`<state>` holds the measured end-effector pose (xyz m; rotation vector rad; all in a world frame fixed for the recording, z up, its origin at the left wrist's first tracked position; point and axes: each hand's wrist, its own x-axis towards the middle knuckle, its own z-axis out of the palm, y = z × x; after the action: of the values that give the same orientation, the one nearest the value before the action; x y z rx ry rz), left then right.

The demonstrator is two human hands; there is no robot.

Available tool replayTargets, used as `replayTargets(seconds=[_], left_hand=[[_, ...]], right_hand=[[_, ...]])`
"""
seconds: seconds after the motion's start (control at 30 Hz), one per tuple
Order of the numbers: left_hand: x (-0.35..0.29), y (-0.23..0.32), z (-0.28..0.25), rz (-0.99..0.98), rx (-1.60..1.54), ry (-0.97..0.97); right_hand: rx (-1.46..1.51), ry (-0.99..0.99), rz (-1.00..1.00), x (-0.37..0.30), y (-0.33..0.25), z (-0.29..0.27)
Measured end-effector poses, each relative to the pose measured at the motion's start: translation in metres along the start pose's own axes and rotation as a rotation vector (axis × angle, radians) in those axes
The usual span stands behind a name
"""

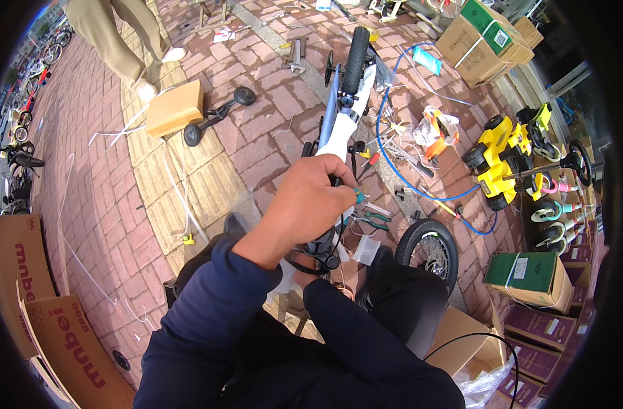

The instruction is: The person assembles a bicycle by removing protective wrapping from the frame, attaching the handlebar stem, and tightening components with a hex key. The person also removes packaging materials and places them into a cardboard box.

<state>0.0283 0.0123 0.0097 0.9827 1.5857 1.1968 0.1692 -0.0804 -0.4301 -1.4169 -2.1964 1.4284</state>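
A small blue bicycle frame (330, 102), partly wrapped in white foam (339, 135), stretches away from my lap with one wheel (356, 60) at its far end. Over the near end, my left hand (310, 198) is closed, thumb and fingertips pinched together against the frame. A small teal piece (359, 196) shows just past the fingertips; what they grip is hidden. Below the left wrist, my right hand (306, 267) is mostly covered by the left forearm, beside black bicycle parts (323, 251). Its fingers do not show.
A loose wheel (429, 252) stands by my right knee. Pliers (376, 219), a blue hose (386, 146) and tools lie on the brick paving. Yellow toy vehicles (499, 160) and cartons (533, 279) line the right. A person's legs (117, 41) stand near a box (176, 109).
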Motion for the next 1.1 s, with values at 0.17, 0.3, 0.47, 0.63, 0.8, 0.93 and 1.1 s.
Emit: replayTargets(seconds=[0.17,0.3,0.47,0.63,0.8,0.93,1.1], left_hand=[[0.003,-0.003,-0.008,0.052,0.031,-0.013],[0.005,-0.011,-0.016,0.058,0.029,0.007],[0.004,-0.019,-0.019,0.138,0.020,0.029],[0.003,-0.019,-0.017,0.133,-0.004,0.014],[0.007,-0.023,-0.014,0.139,-0.021,0.000],[0.011,-0.025,-0.013,0.081,-0.078,-0.026],[0.011,-0.022,-0.011,0.083,-0.123,-0.033]], right_hand=[[-0.017,-0.321,-0.191,-0.052,-0.006,0.008],[0.323,-0.651,-0.101,-0.126,-0.040,0.027],[-0.554,-0.935,-0.436,-0.096,-0.053,-0.024],[-0.886,-1.019,-0.173,-0.079,-0.071,-0.143],[-1.114,-0.830,-0.192,-0.068,-0.120,-0.278],[-0.774,-0.026,-0.278,-0.075,-0.137,-0.422],[-0.970,0.661,-0.079,-0.124,-0.074,-0.565]])
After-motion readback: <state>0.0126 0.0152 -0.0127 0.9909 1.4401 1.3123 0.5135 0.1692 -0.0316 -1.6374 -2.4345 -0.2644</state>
